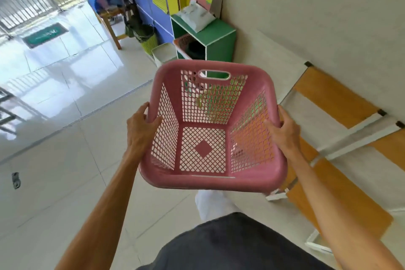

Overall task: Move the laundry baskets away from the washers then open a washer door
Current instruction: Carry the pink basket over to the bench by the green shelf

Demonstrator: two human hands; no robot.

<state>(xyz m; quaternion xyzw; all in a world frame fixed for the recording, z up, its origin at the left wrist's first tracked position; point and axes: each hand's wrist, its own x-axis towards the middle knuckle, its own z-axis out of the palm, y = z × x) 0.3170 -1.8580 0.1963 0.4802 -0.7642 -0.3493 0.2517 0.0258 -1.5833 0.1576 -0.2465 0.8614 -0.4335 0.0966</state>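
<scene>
An empty pink laundry basket (252,173) with lattice walls and a handle slot hangs in the air in front of me, above the tiled floor. My left hand (141,125) grips its left rim, thumb inside the wall. On the opposite rim, my right hand (283,131) holds on the same way. No washer is in view.
A green box shelf (219,38) stands ahead by the wall with another pink basket (183,41) in it. A white bin (163,52) and a green wicker bin (149,40) sit to its left. A wooden bench (341,116) runs along the right wall. Open tiled floor (65,160) lies left.
</scene>
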